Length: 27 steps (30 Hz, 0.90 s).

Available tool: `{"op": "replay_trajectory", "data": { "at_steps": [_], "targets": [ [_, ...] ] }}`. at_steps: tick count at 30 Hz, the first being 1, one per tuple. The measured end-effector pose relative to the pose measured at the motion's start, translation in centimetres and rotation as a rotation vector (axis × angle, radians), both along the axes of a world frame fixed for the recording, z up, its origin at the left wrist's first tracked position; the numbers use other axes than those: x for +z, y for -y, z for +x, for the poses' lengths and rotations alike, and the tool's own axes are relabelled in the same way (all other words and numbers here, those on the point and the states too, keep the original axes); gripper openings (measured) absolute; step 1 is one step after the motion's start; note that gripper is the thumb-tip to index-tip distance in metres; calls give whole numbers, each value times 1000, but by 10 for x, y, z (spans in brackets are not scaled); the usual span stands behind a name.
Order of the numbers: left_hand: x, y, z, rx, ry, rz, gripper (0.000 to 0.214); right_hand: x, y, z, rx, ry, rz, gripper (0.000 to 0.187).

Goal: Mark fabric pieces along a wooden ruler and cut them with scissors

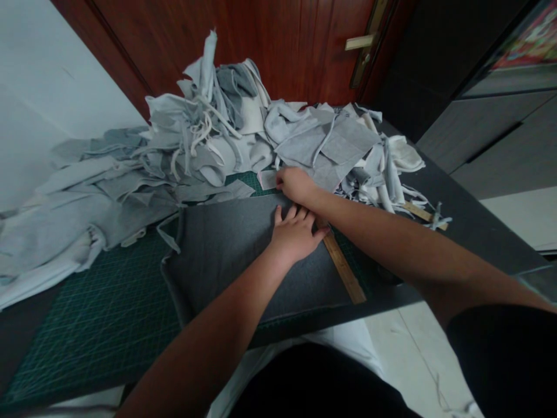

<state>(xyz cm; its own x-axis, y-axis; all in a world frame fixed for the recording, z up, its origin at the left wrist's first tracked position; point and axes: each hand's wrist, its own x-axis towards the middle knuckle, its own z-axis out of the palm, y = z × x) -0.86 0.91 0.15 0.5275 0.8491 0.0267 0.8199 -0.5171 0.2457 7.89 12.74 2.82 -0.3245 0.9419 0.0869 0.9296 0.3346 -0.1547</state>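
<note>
A dark grey fabric piece (226,255) lies flat on the green cutting mat (100,313). My left hand (296,232) rests on it, fingers stretched flat, pressing near its right edge. A wooden ruler (346,270) lies along that edge, partly under my hands. Just beyond, my right hand (296,184) is closed at the fabric's far right corner, its fingers curled round something I cannot make out. A small pale fabric scrap (266,179) lies beside its fingertips.
A large heap of light grey and white fabric offcuts (226,133) fills the back of the dark table (470,232), spreading to the left. Another wooden stick (418,212) pokes out at the right. A red-brown door (278,46) stands behind.
</note>
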Motion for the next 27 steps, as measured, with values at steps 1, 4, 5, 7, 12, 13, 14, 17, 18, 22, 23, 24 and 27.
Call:
{"op": "replay_trajectory", "data": {
  "at_steps": [1,4,5,7,12,13,14,17,18,22,23,24,27],
  "targets": [
    [0,0,0,0,3,0,62,0,0,0,-28,0,-2,25],
    [-1,0,0,-8,5,-5,63,1,4,-1,-120,-1,-5,33],
    [-1,0,0,-9,5,-6,63,2,6,0,-139,-4,-8,36],
    [0,0,0,-11,8,-3,63,2,8,1,-144,-12,-16,36],
    [1,1,-1,-14,6,4,62,2,8,1,-81,-53,-21,32],
    [1,1,-1,-15,7,4,62,1,6,0,-58,-69,-21,33],
    [1,1,-1,-15,11,6,62,0,5,0,-36,-84,-24,33],
    [-1,0,-1,-16,33,17,61,-2,-2,-1,-16,-97,-42,29],
    [-2,0,-1,-16,35,18,61,-2,-3,-1,-20,-92,-47,28],
    [-2,0,-1,-10,18,8,62,-2,-8,-4,-19,-76,-60,25],
    [-2,0,-1,-10,15,6,63,-1,-9,-4,-18,-69,-63,25],
    [-2,0,-1,-12,14,5,64,-1,-9,-5,-17,-62,-64,25],
    [-2,-1,-1,-18,23,10,63,0,-8,-7,-13,-42,-61,26]
  ]
}}
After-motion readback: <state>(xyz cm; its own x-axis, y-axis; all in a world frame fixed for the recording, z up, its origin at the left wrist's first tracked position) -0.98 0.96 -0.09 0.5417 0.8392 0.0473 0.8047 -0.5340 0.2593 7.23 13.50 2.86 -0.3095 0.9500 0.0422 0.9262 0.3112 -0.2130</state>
